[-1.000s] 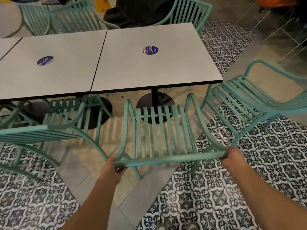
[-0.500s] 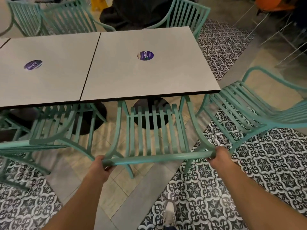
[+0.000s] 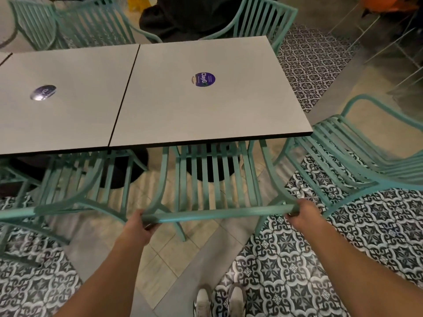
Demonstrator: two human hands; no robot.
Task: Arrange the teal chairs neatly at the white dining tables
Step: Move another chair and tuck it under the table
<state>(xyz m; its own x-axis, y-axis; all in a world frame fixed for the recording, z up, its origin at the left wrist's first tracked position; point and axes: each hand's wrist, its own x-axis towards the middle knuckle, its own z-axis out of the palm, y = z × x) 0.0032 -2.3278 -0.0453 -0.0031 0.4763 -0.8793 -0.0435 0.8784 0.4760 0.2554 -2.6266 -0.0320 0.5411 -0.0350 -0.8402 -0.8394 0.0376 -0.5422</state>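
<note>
Chair (image 3: 212, 179) in teal metal slats stands at the near edge of the right white bench (image 3: 206, 106), its seat front tucked under the bench's black rim and its top rail (image 3: 215, 215) nearest the camera. Both hands clamp that rail: the left hand (image 3: 137, 227) grips its left end with fingers curled under, and the right hand (image 3: 302, 213) grips its right end, fingers wrapped around the bar. The chair looks roughly centred on the bench's round black base (image 3: 212, 165).

To the left, a second chair (image 3: 75, 179) sits partly under the left bench (image 3: 59, 99), its armrest just beside the held chair's left arm, leaving only a narrow gap between them. To the right, a third chair (image 3: 357, 154) stands off the bench corner, turned at an angle and out on the patterned floor tiles (image 3: 297, 266); a slim gap of floor separates it from the held chair's right arm. More teal chairs (image 3: 258, 21) line the far side of both benches. Each bench top carries a round purple sticker (image 3: 203, 79). Behind the held chair, floor lies open down to the person's white shoes (image 3: 219, 300) at the bottom edge.
</note>
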